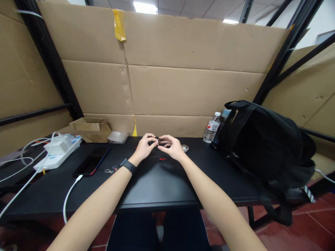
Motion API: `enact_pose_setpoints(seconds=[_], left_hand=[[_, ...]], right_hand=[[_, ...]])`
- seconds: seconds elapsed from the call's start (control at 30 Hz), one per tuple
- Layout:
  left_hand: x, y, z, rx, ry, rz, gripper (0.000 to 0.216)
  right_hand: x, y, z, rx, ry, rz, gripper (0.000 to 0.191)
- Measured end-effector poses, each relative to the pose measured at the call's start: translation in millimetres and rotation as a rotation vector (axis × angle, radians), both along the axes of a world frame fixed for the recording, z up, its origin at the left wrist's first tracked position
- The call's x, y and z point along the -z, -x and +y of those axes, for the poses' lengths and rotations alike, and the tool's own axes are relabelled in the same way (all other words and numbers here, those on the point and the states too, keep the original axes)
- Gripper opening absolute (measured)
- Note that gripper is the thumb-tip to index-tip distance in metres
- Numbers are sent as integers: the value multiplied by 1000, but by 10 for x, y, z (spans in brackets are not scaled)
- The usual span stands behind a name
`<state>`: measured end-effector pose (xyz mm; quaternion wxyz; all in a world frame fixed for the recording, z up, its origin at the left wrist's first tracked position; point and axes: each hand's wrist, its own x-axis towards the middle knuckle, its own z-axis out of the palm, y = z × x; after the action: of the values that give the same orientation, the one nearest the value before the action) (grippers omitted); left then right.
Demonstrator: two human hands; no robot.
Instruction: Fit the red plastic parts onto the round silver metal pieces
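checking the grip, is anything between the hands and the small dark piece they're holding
Nothing visible does. The left hand and right hand both pinch the small dark piece directly, above the black table. The round metal disc lies off beside the right hand.

- Small dark object (160, 141): pinched between left hand (144, 146) and right hand (171, 147), largely covered by fingertips; kind not discernible.
- Red item (162, 159): too small to identify.
- Round metal piece (185, 148): partly behind right hand.
- Dark bottle (224, 116): mostly hidden by backpack (267, 139).
- White cables (15, 164): cut by left edge.
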<state>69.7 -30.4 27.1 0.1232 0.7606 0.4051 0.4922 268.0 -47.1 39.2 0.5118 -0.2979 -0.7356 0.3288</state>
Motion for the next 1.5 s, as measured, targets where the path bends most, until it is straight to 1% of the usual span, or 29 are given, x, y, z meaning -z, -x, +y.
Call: enact_pose_setpoints(seconds=[0.13,0.3,0.37,0.47,0.53,0.7,0.8,0.87,0.97,1.1,1.23,1.43,1.5], left_hand=[[23,-22,8,-22,-10,-2,17],[37,-24,6,-12,-41,53,13],[18,-29,-20,-44,-55,83,12],[-47,-42,-91,-128,-81,143,9],[-92,-54,-139,-150,-99,162,9],[-132,-74,-181,-130,-113,148,11],[-131,-75,-180,-159,-131,164,11],[-133,-72,-185,-177,-147,183,11],[-136,-73,-203,-188,-165,227,12],[-131,-89,-228,-170,-182,279,11],[-127,-95,-232,-138,-170,289,11],[-117,-94,-201,-1,-107,253,14],[-102,-100,-180,59,-97,226,14]], right_hand=[[26,1,10,9,7,-1,36],[49,1,23,50,13,-11,30],[57,7,27,51,17,-14,31],[69,19,33,42,20,-17,33],[77,30,36,36,30,-2,34],[92,47,47,-9,129,112,42],[95,30,71,-50,192,147,39],[97,4,99,-54,198,120,36],[104,-43,147,-21,138,16,29],[119,-75,181,54,45,-89,22],[113,-70,165,55,19,-117,18],[115,-61,155,27,119,-141,13],[122,-62,160,37,121,-151,12]])
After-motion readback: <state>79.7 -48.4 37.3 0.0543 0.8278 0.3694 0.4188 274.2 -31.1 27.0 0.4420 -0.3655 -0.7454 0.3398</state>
